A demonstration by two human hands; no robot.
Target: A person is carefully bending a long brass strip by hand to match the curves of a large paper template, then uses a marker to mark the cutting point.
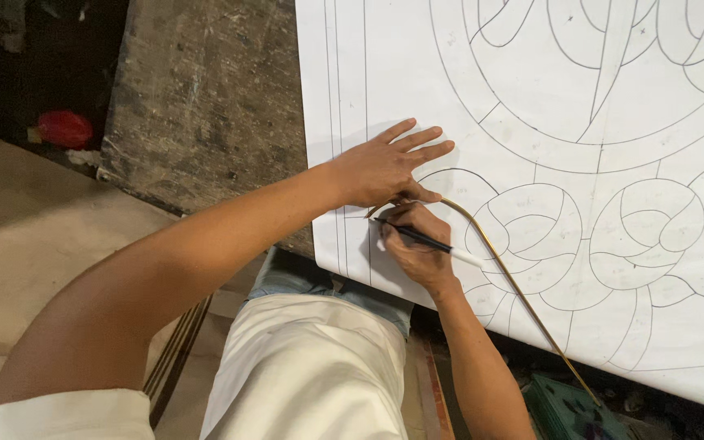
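A large white paper sheet (450,90) with a pencilled pattern of arcs and leaf shapes covers the worktable. A thin brass strip (507,273) lies curved along one drawn line and runs off the paper's near edge. My left hand (389,167) rests flat on the sheet, fingers spread, with its thumb pressing down the strip's curled end. My right hand (417,244) is just below it, gripping a dark pen with a white end (433,243), its tip at the strip's end by the left thumb.
A worn grey wooden tabletop (205,98) shows left of the paper. A red object (64,128) lies on the floor at far left. A green item (568,407) sits below the paper's near edge. My light trousers (303,367) fill the bottom middle.
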